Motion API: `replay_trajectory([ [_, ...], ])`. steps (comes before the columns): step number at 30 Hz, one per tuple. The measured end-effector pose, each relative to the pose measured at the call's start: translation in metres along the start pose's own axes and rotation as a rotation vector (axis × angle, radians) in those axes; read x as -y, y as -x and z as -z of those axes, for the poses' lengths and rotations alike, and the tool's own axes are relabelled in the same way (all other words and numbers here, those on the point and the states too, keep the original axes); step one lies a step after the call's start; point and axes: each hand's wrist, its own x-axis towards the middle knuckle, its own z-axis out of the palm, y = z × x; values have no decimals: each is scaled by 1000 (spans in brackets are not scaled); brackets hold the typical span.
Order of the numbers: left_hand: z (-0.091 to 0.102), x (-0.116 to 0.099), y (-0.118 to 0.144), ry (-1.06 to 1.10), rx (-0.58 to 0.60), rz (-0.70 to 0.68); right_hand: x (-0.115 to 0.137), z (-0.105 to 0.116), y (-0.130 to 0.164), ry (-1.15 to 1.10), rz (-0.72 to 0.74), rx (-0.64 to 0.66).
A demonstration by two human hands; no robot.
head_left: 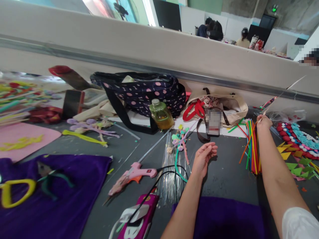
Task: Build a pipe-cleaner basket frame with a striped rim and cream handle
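Toward the grey table's (224, 179) far right edge, my right hand (263, 122) pinched one thin orange stick (247, 143) from the multicoloured stick bundle (253, 149), apparently mid-pick, needing a clean lift next, while my left hand (204, 157) hovered loosely open, holding nothing.

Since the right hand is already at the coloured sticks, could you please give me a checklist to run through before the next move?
1. Right hand pinching an orange stick: ok.
2. Stick lifted off the bundle of coloured sticks: cannot tell.
3. Left hand empty, palm up: ok.
4. Pink glue gun apart from both hands: ok.
5. Glue gun switched on: cannot tell.
6. Bottle upright, capped: ok.
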Motion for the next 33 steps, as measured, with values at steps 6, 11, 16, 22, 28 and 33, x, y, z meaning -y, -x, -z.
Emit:
replay_trajectory([
  [6,1,1,-1,-2,11,-2,3,2,-1,-6,-43,2],
  [11,1,2,-1,4,11,0,6,4,1,-16,-88,14],
  [16,1,3,-2,6,14,2,8,7,6,-30,-118,66],
  [22,1,3,-2,2,15,-2,10,14,12,-37,-177,134],
  [28,-1,2,-1,1,11,-4,11,29,15,-13,-205,124],
  [33,-1,2,-1,3,10,-5,17,39,9,29,-202,95],
])
